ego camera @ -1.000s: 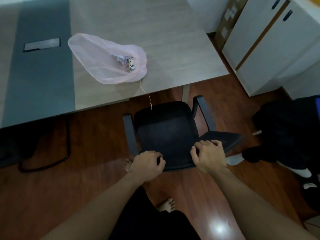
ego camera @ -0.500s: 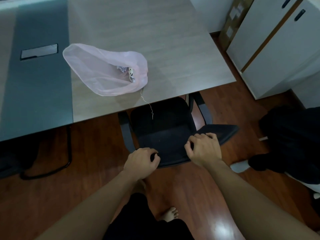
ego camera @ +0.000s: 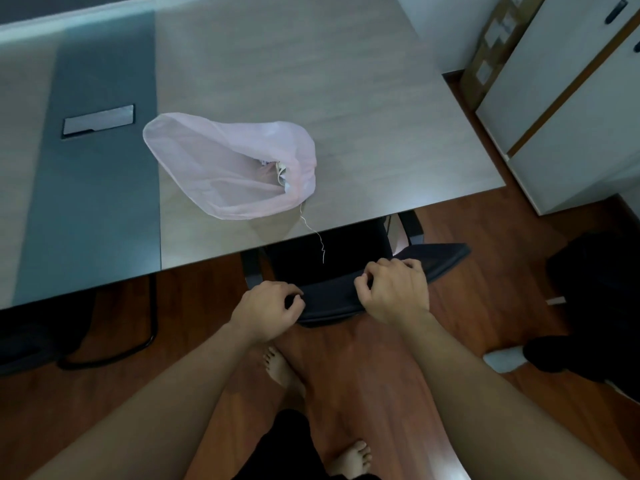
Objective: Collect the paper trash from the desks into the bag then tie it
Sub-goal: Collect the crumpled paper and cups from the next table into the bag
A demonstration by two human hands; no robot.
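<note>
Left hand: the left hand [ego camera: 268, 311] is clamped on the near edge of the black office chair [ego camera: 329, 303], fingers curled over its padded back.
Right hand: the right hand [ego camera: 394, 292] grips the same edge further right, knuckles up and fingers hooked over it; the two hands are apart, with bare chair back between them.
Chair: its seat sits partly under the near edge of the light wood-grain desk [ego camera: 346, 98], with one armrest showing on each side.
Bag: the pink translucent plastic bag [ego camera: 221, 168] lies on its side on the desk, near the front edge, held by neither hand.
Paper: crumpled paper trash [ego camera: 282, 174] sits inside the bag at its right end.
String: a thin pale string [ego camera: 313, 233] trails from the bag's right end over the desk edge and hangs in front of the chair.
Desk strip: a grey-blue band [ego camera: 104, 185] runs down the desk left of the bag, with a grey rectangular cover plate [ego camera: 98, 119] set in it.
Right side: a white cabinet [ego camera: 571, 109] stands by the desk, a brown cardboard box [ego camera: 495, 46] behind it.
Floor: reddish wooden floor [ego camera: 104, 358], with the person's bare feet [ego camera: 280, 368] below the arms.
</note>
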